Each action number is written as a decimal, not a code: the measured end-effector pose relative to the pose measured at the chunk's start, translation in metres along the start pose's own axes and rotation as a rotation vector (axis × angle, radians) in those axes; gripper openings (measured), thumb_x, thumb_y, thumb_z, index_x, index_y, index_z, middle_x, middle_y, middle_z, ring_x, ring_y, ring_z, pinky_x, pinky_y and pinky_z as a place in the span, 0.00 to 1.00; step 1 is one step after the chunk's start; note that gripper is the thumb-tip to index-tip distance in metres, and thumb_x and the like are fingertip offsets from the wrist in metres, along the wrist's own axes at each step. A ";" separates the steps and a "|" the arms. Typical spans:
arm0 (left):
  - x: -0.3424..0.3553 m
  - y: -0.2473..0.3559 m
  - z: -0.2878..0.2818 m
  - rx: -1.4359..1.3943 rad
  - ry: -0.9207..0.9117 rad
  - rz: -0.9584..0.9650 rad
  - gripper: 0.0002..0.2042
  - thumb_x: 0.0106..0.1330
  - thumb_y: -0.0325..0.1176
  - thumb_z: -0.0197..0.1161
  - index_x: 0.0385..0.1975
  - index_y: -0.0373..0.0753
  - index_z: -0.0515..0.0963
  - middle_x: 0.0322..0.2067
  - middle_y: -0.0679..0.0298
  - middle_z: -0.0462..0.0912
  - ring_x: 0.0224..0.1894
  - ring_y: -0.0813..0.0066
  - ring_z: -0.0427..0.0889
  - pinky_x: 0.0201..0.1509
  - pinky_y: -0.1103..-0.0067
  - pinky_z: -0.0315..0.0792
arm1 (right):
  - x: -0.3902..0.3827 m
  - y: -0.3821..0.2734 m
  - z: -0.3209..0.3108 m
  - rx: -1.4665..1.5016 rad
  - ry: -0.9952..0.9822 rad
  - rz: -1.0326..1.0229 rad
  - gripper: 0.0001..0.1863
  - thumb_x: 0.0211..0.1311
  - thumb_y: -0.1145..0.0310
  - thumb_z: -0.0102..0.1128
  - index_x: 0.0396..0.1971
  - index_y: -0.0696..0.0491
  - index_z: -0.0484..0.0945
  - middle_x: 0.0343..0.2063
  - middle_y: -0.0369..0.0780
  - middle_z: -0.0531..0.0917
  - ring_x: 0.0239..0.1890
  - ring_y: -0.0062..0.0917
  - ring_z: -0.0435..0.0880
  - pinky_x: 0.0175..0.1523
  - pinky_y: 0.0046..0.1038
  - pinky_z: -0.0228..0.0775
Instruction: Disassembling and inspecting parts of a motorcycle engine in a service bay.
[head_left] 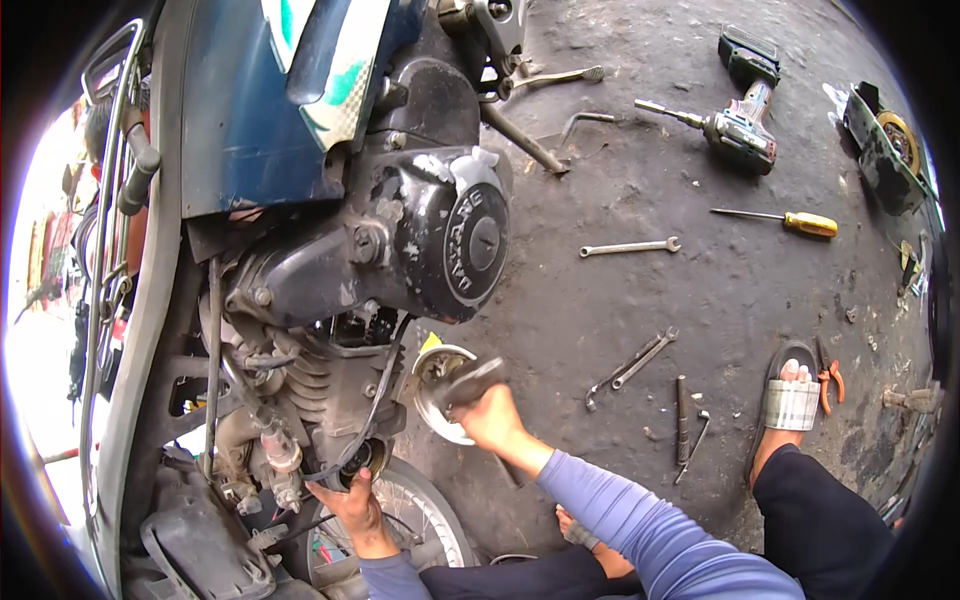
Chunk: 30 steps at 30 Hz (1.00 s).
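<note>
My right hand [492, 424] is closed around a dark, rounded, oblong part [474, 380], whose kind I cannot make out. It is held over a white bowl [457, 432] on the ground, near the engine. Something small and yellow sticks up at the bowl's far rim. Lower left, my left hand [356, 512] has its fingers at a round, dark part with a metal rim [378, 458], beside the finned cylinder [300, 385]. The fingers seem closed on its near edge. A black cable [383, 385] runs down past this part from the engine cover [440, 230].
The motorcycle fills the left side, its spoked wheel [450, 530] below. On the ground to the right lie a cordless drill [742, 135], a yellow-handled screwdriver [808, 224], wrenches [630, 247], a dark rod [683, 410] and orange-handled pliers [828, 385]. My sandalled foot [790, 400] stands near them.
</note>
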<state>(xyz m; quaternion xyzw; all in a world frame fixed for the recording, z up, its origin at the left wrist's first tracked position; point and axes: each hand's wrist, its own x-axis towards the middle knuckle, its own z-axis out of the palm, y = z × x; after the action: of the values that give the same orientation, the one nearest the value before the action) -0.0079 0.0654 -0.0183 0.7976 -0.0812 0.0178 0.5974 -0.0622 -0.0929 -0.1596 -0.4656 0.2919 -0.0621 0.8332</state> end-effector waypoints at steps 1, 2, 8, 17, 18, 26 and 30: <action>0.001 0.003 0.009 0.011 0.006 0.009 0.46 0.45 0.14 0.56 0.65 0.34 0.36 0.52 0.49 0.67 0.51 0.60 0.73 0.59 0.67 0.65 | 0.002 -0.004 -0.001 0.197 0.118 0.138 0.12 0.45 0.74 0.57 0.32 0.63 0.79 0.28 0.46 0.84 0.33 0.28 0.83 0.40 0.30 0.72; 0.002 -0.002 0.005 0.001 0.012 0.032 0.46 0.46 0.14 0.57 0.65 0.34 0.37 0.52 0.49 0.67 0.51 0.61 0.73 0.59 0.68 0.65 | -0.004 -0.019 0.000 0.232 0.120 0.131 0.11 0.46 0.74 0.56 0.31 0.62 0.80 0.28 0.46 0.84 0.33 0.28 0.83 0.41 0.29 0.72; 0.003 -0.015 -0.015 0.081 0.030 0.074 0.46 0.46 0.15 0.58 0.65 0.33 0.36 0.52 0.50 0.67 0.50 0.61 0.73 0.60 0.68 0.64 | 0.003 -0.010 0.003 0.195 0.095 0.020 0.13 0.42 0.75 0.58 0.32 0.62 0.79 0.29 0.45 0.83 0.35 0.32 0.82 0.43 0.31 0.73; 0.000 0.002 -0.004 0.071 -0.047 0.003 0.50 0.46 0.17 0.64 0.62 0.24 0.31 0.56 0.47 0.60 0.55 0.60 0.66 0.64 0.67 0.55 | -0.003 -0.002 0.012 0.074 0.101 -0.223 0.11 0.44 0.73 0.57 0.30 0.60 0.79 0.23 0.47 0.82 0.27 0.34 0.82 0.37 0.30 0.73; 0.000 0.001 -0.002 0.003 -0.003 -0.032 0.50 0.46 0.17 0.64 0.62 0.24 0.31 0.56 0.47 0.59 0.56 0.60 0.66 0.64 0.67 0.55 | -0.003 0.001 0.013 0.012 0.113 -0.464 0.11 0.44 0.73 0.56 0.30 0.61 0.79 0.24 0.46 0.82 0.27 0.33 0.82 0.37 0.30 0.73; -0.002 0.003 0.004 0.028 0.013 -0.031 0.50 0.47 0.18 0.64 0.63 0.26 0.30 0.54 0.49 0.61 0.52 0.61 0.69 0.63 0.69 0.56 | -0.007 -0.002 0.001 -0.166 -0.129 0.014 0.12 0.45 0.75 0.57 0.33 0.60 0.79 0.30 0.47 0.83 0.34 0.32 0.83 0.42 0.28 0.72; -0.006 0.017 0.016 0.019 -0.039 0.008 0.49 0.49 0.19 0.64 0.63 0.26 0.31 0.53 0.50 0.62 0.51 0.62 0.69 0.62 0.71 0.56 | 0.001 -0.002 0.003 0.232 0.183 0.048 0.13 0.45 0.73 0.58 0.34 0.57 0.80 0.30 0.50 0.82 0.36 0.35 0.83 0.43 0.30 0.72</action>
<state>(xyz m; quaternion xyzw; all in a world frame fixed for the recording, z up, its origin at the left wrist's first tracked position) -0.0175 0.0461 -0.0078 0.8032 -0.0956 0.0054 0.5879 -0.0590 -0.0927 -0.1571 -0.3515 0.3687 -0.1178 0.8524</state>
